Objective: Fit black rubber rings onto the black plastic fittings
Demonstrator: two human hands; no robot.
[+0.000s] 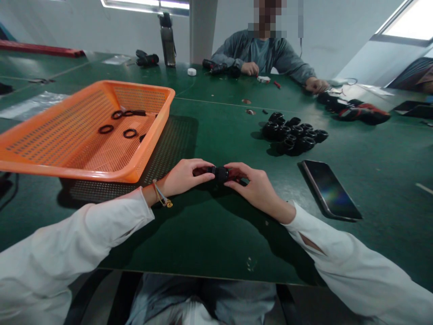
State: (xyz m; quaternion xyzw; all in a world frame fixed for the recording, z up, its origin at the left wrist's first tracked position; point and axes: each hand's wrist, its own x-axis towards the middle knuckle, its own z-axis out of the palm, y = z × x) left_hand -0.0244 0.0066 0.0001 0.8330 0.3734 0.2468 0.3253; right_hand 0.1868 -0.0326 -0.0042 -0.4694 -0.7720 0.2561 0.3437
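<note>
My left hand [184, 177] and my right hand [253, 185] meet over the green table [209, 225], both pinched on one small black round fitting [221, 173] held between their fingertips. A reddish part shows at both sides of the fitting, partly hidden by my fingers. A pile of several black round fittings [292, 133] lies beyond my right hand. To the left, an orange perforated basket [50, 144] holds several black rubber rings [130, 133].
A dark phone [331, 189] lies face up to the right of my right hand. Across the table a person in a grey jacket [267, 52] works with small parts. A bottle [168, 39], black tools [146, 58] and a red-black tool [363, 113] lie farther back.
</note>
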